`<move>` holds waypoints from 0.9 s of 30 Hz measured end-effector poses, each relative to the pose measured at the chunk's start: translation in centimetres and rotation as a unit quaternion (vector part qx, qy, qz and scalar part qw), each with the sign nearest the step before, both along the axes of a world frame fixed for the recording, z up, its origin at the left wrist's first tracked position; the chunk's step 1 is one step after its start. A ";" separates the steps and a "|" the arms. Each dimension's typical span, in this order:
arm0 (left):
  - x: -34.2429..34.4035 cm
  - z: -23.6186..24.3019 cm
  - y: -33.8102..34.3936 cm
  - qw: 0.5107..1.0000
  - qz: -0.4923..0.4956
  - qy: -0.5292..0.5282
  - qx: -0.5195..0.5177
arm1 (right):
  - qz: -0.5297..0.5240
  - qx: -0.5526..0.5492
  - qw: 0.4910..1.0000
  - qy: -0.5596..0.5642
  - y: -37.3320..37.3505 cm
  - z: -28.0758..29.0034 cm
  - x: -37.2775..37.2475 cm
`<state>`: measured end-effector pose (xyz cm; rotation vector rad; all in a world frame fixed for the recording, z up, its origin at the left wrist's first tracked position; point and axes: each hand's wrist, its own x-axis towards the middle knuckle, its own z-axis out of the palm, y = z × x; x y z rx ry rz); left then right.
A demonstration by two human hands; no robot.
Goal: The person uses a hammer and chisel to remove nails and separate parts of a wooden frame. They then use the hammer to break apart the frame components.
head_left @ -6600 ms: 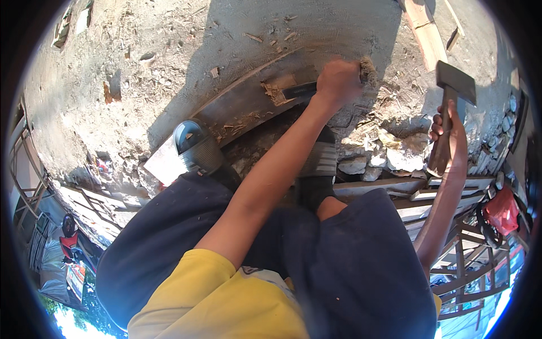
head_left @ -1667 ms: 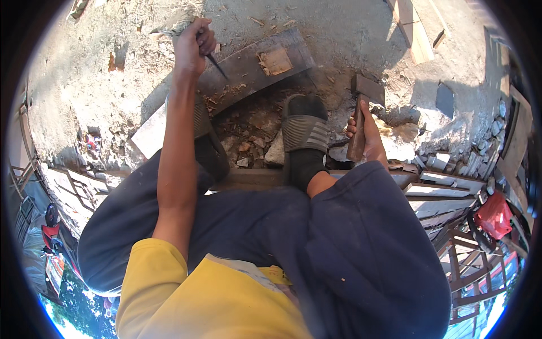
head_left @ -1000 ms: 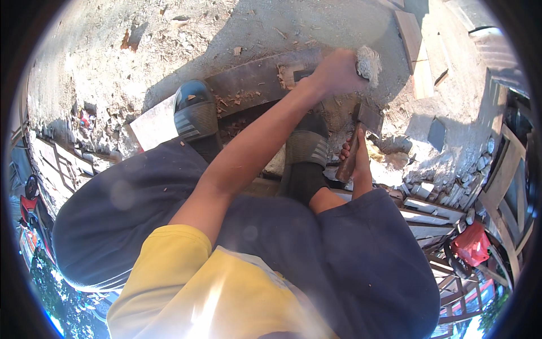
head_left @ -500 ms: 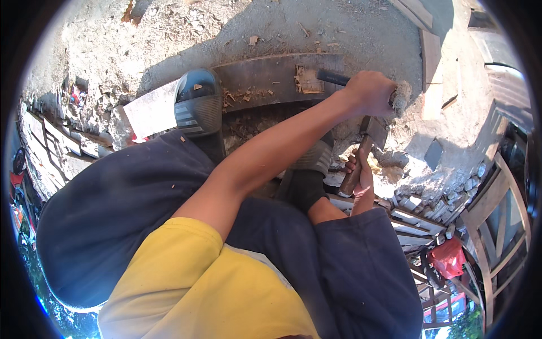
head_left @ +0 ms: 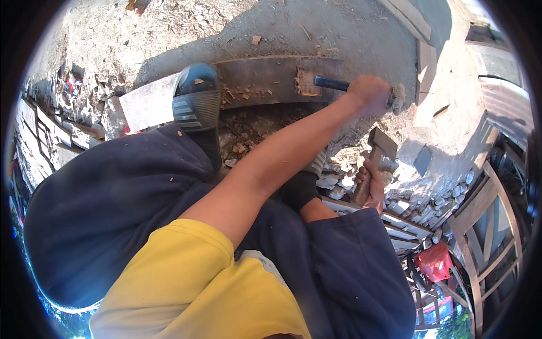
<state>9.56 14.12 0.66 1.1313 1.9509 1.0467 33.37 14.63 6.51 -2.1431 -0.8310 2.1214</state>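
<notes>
- Notably, the dark plank (head_left: 254, 73) lay under the left sandal (head_left: 197, 104), its pale recess (head_left: 305, 85) near the right end.
- Hammer (head_left: 380, 146): right hand (head_left: 374, 186) closed round its handle, head apart from the chisel (head_left: 332, 83).
- Chisel: fisted in the left hand (head_left: 370, 93), moved from the plank's left part to the recess, indicating work had returned there; contact could not be told.
- Chips (head_left: 227, 96): loose on the plank.

A dark chisel (head_left: 332, 83) slants over the notched plank (head_left: 259, 72) — hammer (head_left: 377, 150) tilted nearby.
</notes>
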 end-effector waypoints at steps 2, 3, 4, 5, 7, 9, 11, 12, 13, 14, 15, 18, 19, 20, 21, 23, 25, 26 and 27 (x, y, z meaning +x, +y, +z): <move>0.7 -1.1 0.1 1.000 -0.011 0.005 0.004 | -0.007 0.053 0.998 0.045 2.0 2.3 0.0; 1.0 -1.3 0.2 1.000 -0.022 0.014 -0.001 | -0.034 0.072 0.994 0.075 2.8 4.0 -0.7; 1.3 -1.4 0.5 0.999 -0.034 0.022 -0.003 | -0.061 0.094 0.988 0.103 3.7 5.5 -1.6; 0.9 -1.9 0.0 0.999 -0.028 0.039 -0.021 | -0.071 0.127 0.983 0.111 4.9 5.3 -2.4; 1.0 -1.5 0.5 0.999 -0.021 0.032 -0.035 | -0.114 0.196 0.969 0.098 5.5 6.0 -3.3; 0.9 -1.3 1.0 0.999 -0.009 0.034 -0.041 | -0.001 0.213 0.975 0.055 4.6 5.7 -4.9; 0.9 -1.6 1.2 0.999 -0.001 0.040 -0.036 | 0.138 0.162 0.976 0.053 4.3 5.5 -5.1; 0.9 -1.7 1.1 0.999 0.000 0.038 -0.038 | 0.190 0.146 0.970 0.041 4.3 6.1 -5.8; 0.9 -1.7 1.2 0.999 0.002 0.038 -0.039 | 0.242 0.131 0.961 0.030 4.4 6.7 -6.4; 0.9 -1.7 1.2 0.999 0.003 0.037 -0.040 | 0.248 0.142 0.958 0.023 4.6 7.0 -6.7; 0.9 -2.1 1.4 0.998 0.008 0.044 -0.039 | 0.238 0.141 0.960 0.037 5.2 7.2 -6.7; 1.0 -2.9 1.5 0.997 0.009 0.062 -0.036 | 0.201 0.166 0.963 0.065 7.3 7.7 -6.3; 1.2 -2.8 1.4 0.997 0.002 0.065 -0.034 | 0.166 0.175 0.967 0.080 8.3 7.7 -6.0; 1.2 -2.8 1.2 0.997 -0.005 0.068 -0.032 | 0.130 0.182 0.970 0.095 9.1 7.7 -6.1; 1.2 -2.7 1.1 0.997 -0.011 0.065 -0.045 | 0.090 0.210 0.969 0.089 9.7 7.5 -6.4; 1.4 -2.0 1.4 0.996 -0.028 0.059 -0.065 | 0.056 0.241 0.966 0.075 9.7 5.7 -6.9; 1.1 -2.1 1.5 0.997 0.003 0.053 -0.059 | 0.100 0.227 0.968 0.043 7.9 4.6 -7.6; 1.0 -2.2 1.7 0.997 0.016 0.049 -0.055 | 0.171 0.154 0.971 0.061 7.4 4.2 -6.7; 0.9 -2.3 1.7 0.997 0.016 0.047 -0.051 | 0.192 0.102 0.973 0.075 7.2 4.1 -6.4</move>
